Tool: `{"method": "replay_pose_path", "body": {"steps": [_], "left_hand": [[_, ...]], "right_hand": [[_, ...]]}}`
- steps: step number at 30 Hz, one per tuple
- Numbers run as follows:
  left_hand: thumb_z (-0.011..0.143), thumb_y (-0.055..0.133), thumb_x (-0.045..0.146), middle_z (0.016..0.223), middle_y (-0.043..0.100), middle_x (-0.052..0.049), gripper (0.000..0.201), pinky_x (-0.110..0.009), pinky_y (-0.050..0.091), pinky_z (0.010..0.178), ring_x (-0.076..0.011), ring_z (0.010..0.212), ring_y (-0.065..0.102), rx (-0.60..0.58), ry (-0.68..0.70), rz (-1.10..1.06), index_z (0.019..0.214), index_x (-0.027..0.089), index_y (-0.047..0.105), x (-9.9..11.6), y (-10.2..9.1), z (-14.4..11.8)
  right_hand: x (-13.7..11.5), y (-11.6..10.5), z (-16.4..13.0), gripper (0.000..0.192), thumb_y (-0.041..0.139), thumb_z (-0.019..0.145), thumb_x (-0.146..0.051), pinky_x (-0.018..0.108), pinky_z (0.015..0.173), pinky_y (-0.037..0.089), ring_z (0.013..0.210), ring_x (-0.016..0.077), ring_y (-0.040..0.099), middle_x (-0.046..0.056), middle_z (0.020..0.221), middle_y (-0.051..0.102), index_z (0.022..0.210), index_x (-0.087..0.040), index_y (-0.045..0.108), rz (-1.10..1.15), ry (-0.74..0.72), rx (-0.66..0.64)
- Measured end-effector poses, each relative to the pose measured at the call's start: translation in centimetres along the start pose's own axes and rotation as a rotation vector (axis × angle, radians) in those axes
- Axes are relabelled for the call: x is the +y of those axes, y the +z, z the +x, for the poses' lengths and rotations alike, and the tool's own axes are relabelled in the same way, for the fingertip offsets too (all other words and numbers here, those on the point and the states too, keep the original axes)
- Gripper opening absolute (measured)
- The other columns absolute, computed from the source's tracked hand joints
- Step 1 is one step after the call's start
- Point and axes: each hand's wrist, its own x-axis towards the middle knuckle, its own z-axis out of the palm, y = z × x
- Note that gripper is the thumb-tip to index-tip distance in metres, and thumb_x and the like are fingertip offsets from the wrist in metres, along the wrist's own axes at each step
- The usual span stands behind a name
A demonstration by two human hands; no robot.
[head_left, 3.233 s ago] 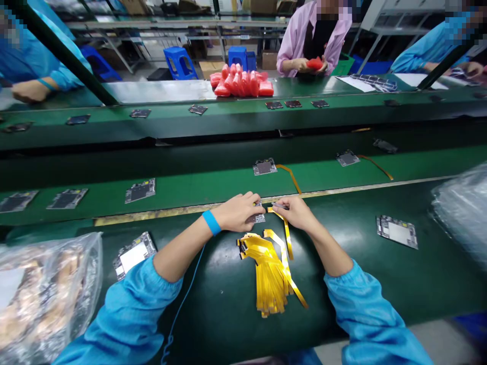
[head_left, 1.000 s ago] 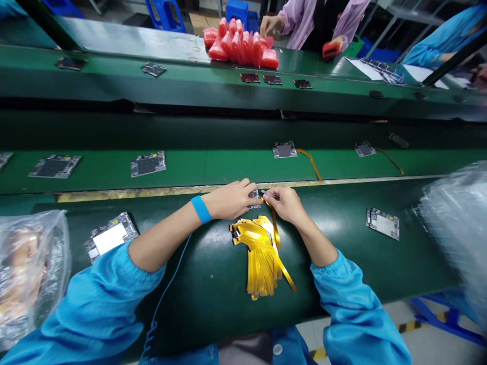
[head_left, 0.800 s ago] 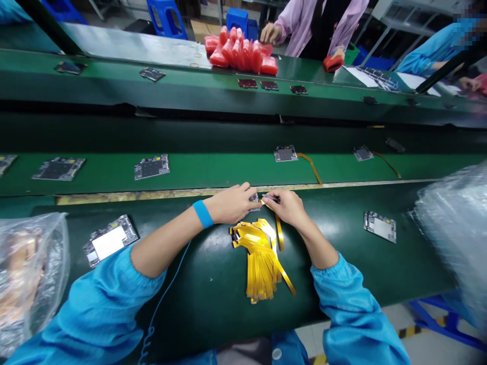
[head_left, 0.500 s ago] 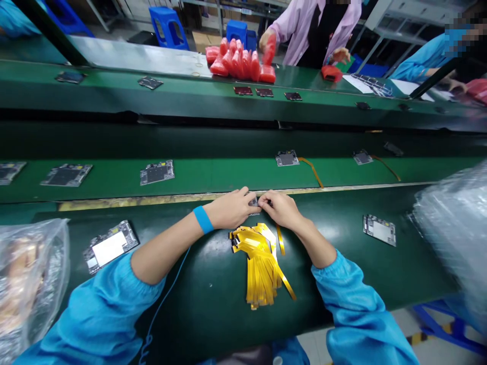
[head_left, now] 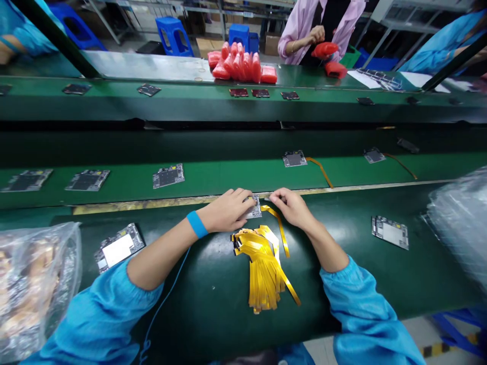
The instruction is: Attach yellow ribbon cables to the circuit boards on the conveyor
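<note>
My left hand, with a blue strap and cord at the wrist, has its fingers closed on a circuit board; they cover the board's left part. From the board's right edge a yellow flat flex cable curves down onto the table. Just right of the board, my right hand pinches something small and greyish that I cannot make out, apart from the board. Below both hands lies a fanned pile of yellow flex cables.
Boards lie on the green belt ahead, two trailing cables. A board and bag are left; another board and clear plastic right. Across, a person handles red packs beside a red pile.
My right hand has drawn slightly right, away from the board, uncovering it and the cable at its edge. The person opposite has lifted a red pack in front of them.
</note>
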Motion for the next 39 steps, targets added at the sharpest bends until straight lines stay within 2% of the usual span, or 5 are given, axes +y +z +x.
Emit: {"method": "replay_pose_path", "body": {"steps": [7, 11, 18, 30, 39], "left_hand": [[0.09, 0.062, 0.026, 0.128, 0.063, -0.017, 0.032, -0.041, 0.048, 0.089, -0.0304, 0.111, 0.061, -0.038, -0.026, 0.016, 0.121, 0.016, 0.061, -0.3, -0.1, 0.6], [0.088, 0.062, 0.024, 0.127, 0.063, -0.017, 0.035, -0.041, 0.049, 0.09, -0.0306, 0.111, 0.061, -0.045, -0.034, 0.011, 0.122, 0.016, 0.061, -1.1, -1.1, 1.6], [0.088, 0.061, 0.017, 0.15, 0.049, -0.019, 0.05, -0.054, 0.042, 0.107, -0.0397, 0.141, 0.042, 0.18, -0.355, 0.062, 0.138, 0.016, 0.057, -4.9, -2.9, 3.6], [0.092, 0.057, 0.03, 0.125, 0.064, -0.013, 0.031, -0.048, 0.052, 0.101, -0.0336, 0.122, 0.055, 0.208, -0.825, 0.001, 0.119, 0.022, 0.072, -11.4, -1.8, -4.6], [0.087, 0.062, 0.03, 0.125, 0.062, -0.014, 0.031, -0.045, 0.055, 0.098, -0.0339, 0.119, 0.061, 0.202, -0.988, -0.087, 0.115, 0.022, 0.074, -12.9, -0.8, -5.2]], "right_hand": [[-1.3, -2.4, -0.8, 0.023, 0.069, 0.094, -0.043, 0.027, 0.068, 0.042, 0.074, 0.0157, 0.059, 0.0, 0.083, 0.066, 0.099, -0.02, 0.068, 0.041, -0.003, 0.035], [-3.9, -3.8, -2.0, 0.022, 0.069, 0.096, -0.04, 0.027, 0.063, 0.034, 0.063, 0.0127, 0.05, -0.005, 0.066, 0.056, 0.087, -0.02, 0.069, 0.009, -0.069, -0.171], [-7.6, -3.6, -3.9, 0.009, 0.072, 0.097, -0.023, 0.027, 0.067, 0.035, 0.08, 0.015, 0.067, 0.001, 0.093, 0.076, 0.091, -0.024, 0.079, -0.151, -0.223, -0.519], [-8.9, 0.5, -5.1, 0.003, 0.077, 0.09, -0.017, 0.029, 0.058, 0.029, 0.083, 0.0213, 0.07, 0.008, 0.105, 0.078, 0.089, -0.019, 0.076, -0.548, -0.224, -0.751], [-8.0, -2.8, -4.8, 0.007, 0.07, 0.097, -0.022, 0.029, 0.065, 0.032, 0.082, 0.019, 0.071, -0.001, 0.09, 0.079, 0.092, -0.025, 0.073, -0.273, -0.158, -0.782]]}}
